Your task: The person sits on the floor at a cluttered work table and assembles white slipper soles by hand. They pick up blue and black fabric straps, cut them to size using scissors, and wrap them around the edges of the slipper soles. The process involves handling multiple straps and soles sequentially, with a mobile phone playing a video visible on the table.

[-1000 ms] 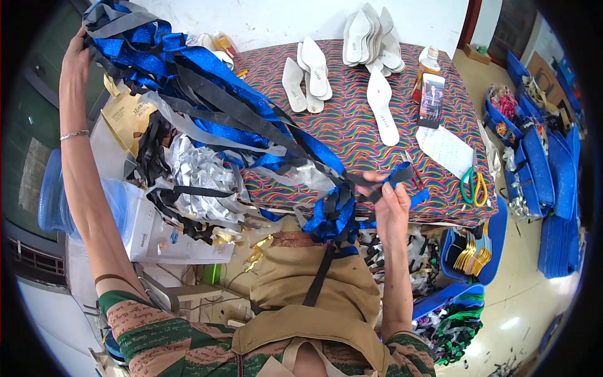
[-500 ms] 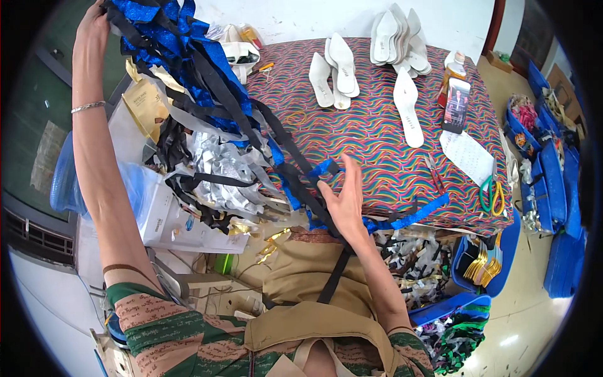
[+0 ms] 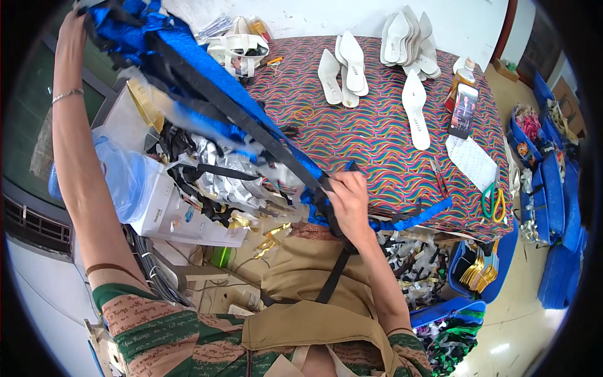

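Observation:
A tangled bundle of shiny blue and black strips (image 3: pixel 217 85) stretches from the upper left down to the table's near edge. High at the upper left, my left hand (image 3: pixel 74 22) is closed on the bundle's top end, and its fingertips are partly cut off by the picture's rim. My right hand (image 3: pixel 348 204) is closed round the lower part of the strips, just over the table's near edge. Between my hands the strips run taut. A blue strip (image 3: pixel 422 215) trails along the edge to the right of my right hand. Silver and black strips (image 3: pixel 229 173) lie heaped below the bundle.
White insoles (image 3: pixel 415 113) lie on the patterned tablecloth (image 3: pixel 377 173), more stacked behind. To the right are a phone (image 3: pixel 463 113) against a bottle (image 3: pixel 466 72), red-handled snips (image 3: pixel 440 179) and scissors (image 3: pixel 498 204). Blue bins (image 3: pixel 502 261) of scraps stand below the table's right side.
My right hand was open beside the strips and has closed on them. My left hand has moved up and left, pulling the bundle straighter. The view has shifted slightly.

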`<move>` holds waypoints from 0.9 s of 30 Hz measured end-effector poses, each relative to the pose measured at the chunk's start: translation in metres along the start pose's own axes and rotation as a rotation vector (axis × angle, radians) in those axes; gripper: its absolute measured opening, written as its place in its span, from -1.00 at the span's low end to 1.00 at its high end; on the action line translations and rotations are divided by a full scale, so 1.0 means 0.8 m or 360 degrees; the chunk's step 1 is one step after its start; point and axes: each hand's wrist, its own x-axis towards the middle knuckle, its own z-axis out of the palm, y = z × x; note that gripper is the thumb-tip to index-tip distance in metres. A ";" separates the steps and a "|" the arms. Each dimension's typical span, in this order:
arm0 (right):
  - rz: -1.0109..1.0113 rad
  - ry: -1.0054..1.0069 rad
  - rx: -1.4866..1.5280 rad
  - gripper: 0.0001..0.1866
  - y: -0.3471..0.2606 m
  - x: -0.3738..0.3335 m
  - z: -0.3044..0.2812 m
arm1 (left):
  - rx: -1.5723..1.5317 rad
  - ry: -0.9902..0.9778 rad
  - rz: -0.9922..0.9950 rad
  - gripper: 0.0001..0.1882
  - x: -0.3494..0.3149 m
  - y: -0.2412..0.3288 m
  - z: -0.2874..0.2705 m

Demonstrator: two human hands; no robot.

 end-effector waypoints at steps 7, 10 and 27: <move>0.0121 -0.0118 -0.0102 -0.78 0.005 -0.037 -0.095 | 0.0083 -0.0024 -0.0132 -0.79 -0.028 -0.027 -0.014; 0.0374 -0.0233 0.0068 -0.79 0.010 -0.059 -0.103 | 0.0178 -0.0326 -0.0175 -0.80 -0.063 -0.038 0.021; -0.0381 0.0533 0.0336 -0.79 -0.128 0.196 -0.094 | -0.0056 -0.1260 -0.0150 -0.55 -0.371 -0.088 0.253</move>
